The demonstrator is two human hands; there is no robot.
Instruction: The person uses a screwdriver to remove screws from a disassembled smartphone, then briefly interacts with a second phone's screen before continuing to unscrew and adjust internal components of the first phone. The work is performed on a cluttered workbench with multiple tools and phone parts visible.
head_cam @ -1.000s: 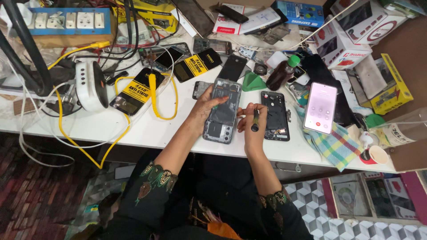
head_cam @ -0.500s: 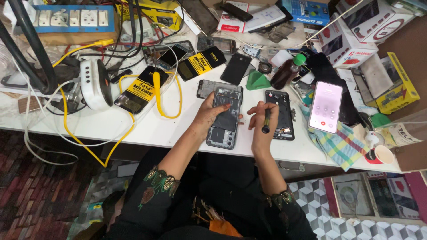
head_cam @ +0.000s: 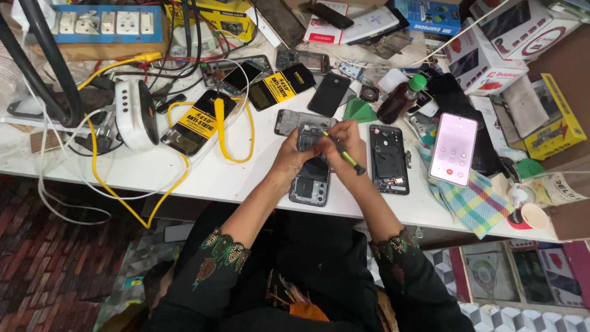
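An opened smartphone body (head_cam: 310, 178) with its back off lies on the white table (head_cam: 209, 175). My left hand (head_cam: 290, 161) grips its left edge and steadies it. My right hand (head_cam: 345, 144) holds a small screwdriver (head_cam: 345, 155) with a green and black handle, its tip set on the upper part of the phone. A second opened phone frame (head_cam: 388, 158) lies just right of my right hand. Another bare frame (head_cam: 289, 121) lies behind the phone I hold.
A lit phone (head_cam: 453, 149) rests on a checked cloth (head_cam: 470, 200) at the right. A dark bottle with a green cap (head_cam: 399, 99), a green pick (head_cam: 358, 111), yellow anti-static straps (head_cam: 203, 120), cables, a white device (head_cam: 136, 114), a socket strip (head_cam: 101, 24) and boxes (head_cam: 491, 43) crowd the table.
My right hand has moved left, from beside the phone to over it, bringing the screwdriver tip onto its upper part. My left hand still holds the phone.
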